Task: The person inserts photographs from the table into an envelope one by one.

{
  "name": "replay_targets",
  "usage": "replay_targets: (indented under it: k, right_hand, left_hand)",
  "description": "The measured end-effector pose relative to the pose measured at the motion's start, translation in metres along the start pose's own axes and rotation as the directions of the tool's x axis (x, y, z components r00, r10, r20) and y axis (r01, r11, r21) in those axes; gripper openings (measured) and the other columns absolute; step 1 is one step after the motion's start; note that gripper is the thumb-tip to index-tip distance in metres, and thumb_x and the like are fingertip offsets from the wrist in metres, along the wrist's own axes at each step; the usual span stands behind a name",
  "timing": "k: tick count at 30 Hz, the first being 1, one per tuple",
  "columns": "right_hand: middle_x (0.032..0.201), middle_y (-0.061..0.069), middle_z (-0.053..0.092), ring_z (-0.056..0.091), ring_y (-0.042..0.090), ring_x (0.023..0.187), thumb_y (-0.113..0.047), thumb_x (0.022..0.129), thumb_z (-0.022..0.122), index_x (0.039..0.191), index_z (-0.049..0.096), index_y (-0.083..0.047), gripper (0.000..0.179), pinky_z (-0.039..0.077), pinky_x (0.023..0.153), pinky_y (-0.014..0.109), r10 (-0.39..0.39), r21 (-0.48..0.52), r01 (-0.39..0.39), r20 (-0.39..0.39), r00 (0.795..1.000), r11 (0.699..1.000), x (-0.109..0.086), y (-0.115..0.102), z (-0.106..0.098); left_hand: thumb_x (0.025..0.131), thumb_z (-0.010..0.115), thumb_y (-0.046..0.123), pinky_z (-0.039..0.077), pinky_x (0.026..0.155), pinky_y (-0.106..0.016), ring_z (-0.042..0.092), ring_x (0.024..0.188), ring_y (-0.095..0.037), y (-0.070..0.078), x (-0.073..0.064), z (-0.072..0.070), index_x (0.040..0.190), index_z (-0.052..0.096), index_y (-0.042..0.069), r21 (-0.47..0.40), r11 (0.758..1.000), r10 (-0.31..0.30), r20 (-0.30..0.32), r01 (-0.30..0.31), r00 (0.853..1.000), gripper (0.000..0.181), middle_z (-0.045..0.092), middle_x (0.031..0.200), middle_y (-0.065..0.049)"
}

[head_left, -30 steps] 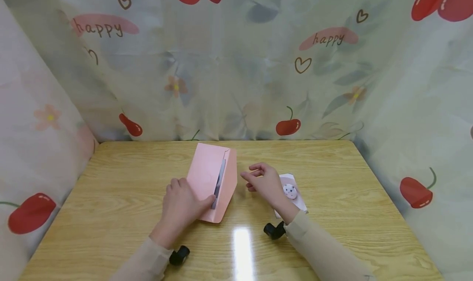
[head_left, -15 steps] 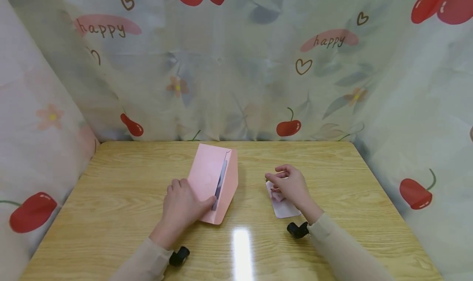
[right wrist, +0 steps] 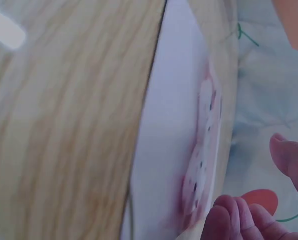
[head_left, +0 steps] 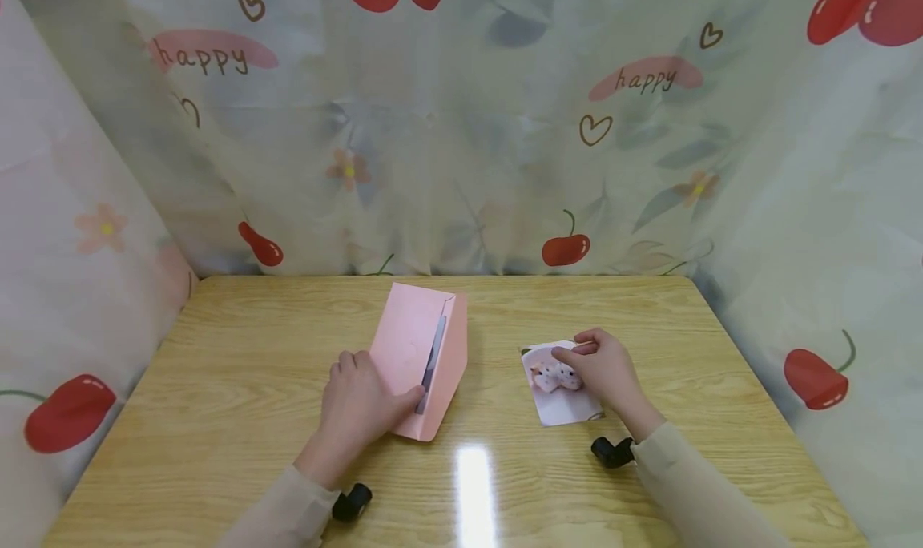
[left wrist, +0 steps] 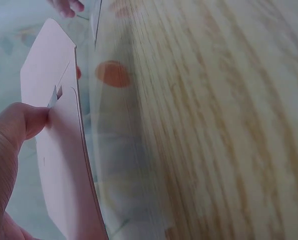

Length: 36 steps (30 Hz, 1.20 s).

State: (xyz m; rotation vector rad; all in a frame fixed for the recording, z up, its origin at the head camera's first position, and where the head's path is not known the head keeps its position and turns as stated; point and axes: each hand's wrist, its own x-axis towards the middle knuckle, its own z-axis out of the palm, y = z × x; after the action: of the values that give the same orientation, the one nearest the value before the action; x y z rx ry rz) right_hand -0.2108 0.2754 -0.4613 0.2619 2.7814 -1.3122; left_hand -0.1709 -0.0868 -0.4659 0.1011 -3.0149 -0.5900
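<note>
My left hand point(head_left: 360, 400) grips the lower left part of a pink envelope point(head_left: 407, 328), its thumb at the opening. In the left wrist view, the thumb presses at a slit in the envelope point(left wrist: 66, 145). Inside the opening shows the edge of something grey-blue point(head_left: 432, 352); most of it is hidden. To the right lies a white card point(head_left: 566, 409) bearing a pinkish-white, black-spotted motif point(head_left: 555, 376). Over the card's right edge is my right hand point(head_left: 606, 368), fingers loosely bent. Its thumb and fingers stand apart with nothing between them beside the card point(right wrist: 168, 95) in the right wrist view.
Both hands work over a wooden table point(head_left: 252, 388). A patterned curtain point(head_left: 447, 171) hangs behind it and along both sides. Black wrist cameras sit under each forearm, such as the right one point(head_left: 611, 453). Bright light reflects off the front middle of the tabletop.
My right hand has moved rightward from beside the envelope, across the card to its right edge, uncovering the motif. The card has turned and shifted slightly left. My left hand keeps holding the envelope.
</note>
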Motion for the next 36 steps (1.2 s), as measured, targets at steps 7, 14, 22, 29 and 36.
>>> replay_targets:
  k: [7,14,22,29,36]
  right_hand:
    - [0.113,0.018,0.060,0.059,0.029,0.100,-0.046,0.080,0.076,0.125,0.052,0.001,0.069,0.050,0.080,0.041,0.026,-0.072,-0.027,-0.010,1.000,0.997,0.0022,0.0085,-0.0005]
    - [0.118,0.021,0.056,0.056,0.032,0.103,-0.046,0.078,0.078,0.129,0.046,0.003,0.078,0.049,0.081,0.044,0.064,-0.115,-0.061,0.020,0.998,0.991,0.0023,0.0102,0.0022]
    - [0.119,0.022,0.054,0.055,0.032,0.103,-0.041,0.078,0.080,0.130,0.043,0.004,0.078,0.049,0.080,0.044,0.083,-0.127,-0.077,0.040,0.996,0.989,0.0029,0.0088,0.0048]
    - [0.115,0.021,0.054,0.055,0.031,0.097,-0.033,0.077,0.082,0.129,0.041,0.006,0.077,0.050,0.074,0.040,0.086,-0.159,-0.076,0.058,0.995,0.984,0.0045,0.0084,0.0071]
    - [0.114,0.021,0.055,0.055,0.031,0.096,-0.033,0.077,0.082,0.128,0.043,0.007,0.075,0.049,0.073,0.040,0.080,-0.191,-0.067,0.064,0.995,0.979,0.0044,0.0069,0.0073]
  left_hand:
    - [0.065,0.067,0.074,0.045,0.070,-0.045,0.047,0.086,-0.033,0.0009,0.0003,-0.0008,0.111,0.050,-0.011,-0.007,1.000,-0.001,0.028,0.001,1.000,0.099,0.046,0.099,-0.021]
    - [0.064,0.068,0.074,0.044,0.069,-0.046,0.047,0.087,-0.033,0.0008,0.0004,0.0001,0.110,0.050,-0.010,-0.014,1.000,-0.003,0.027,0.004,1.000,0.098,0.046,0.098,-0.020]
    - [0.063,0.067,0.077,0.044,0.069,-0.045,0.047,0.088,-0.033,0.0002,0.0010,0.0014,0.113,0.049,-0.010,-0.004,1.000,-0.004,0.038,0.004,0.999,0.102,0.046,0.100,-0.021]
    - [0.064,0.066,0.076,0.044,0.070,-0.045,0.047,0.088,-0.033,-0.0001,0.0007,0.0016,0.112,0.049,-0.010,-0.004,1.000,0.000,0.031,0.001,1.000,0.101,0.046,0.100,-0.021]
    - [0.064,0.067,0.076,0.044,0.068,-0.045,0.047,0.086,-0.033,-0.0003,0.0001,0.0016,0.111,0.049,-0.010,-0.006,1.000,0.004,0.026,-0.004,1.000,0.100,0.046,0.099,-0.020]
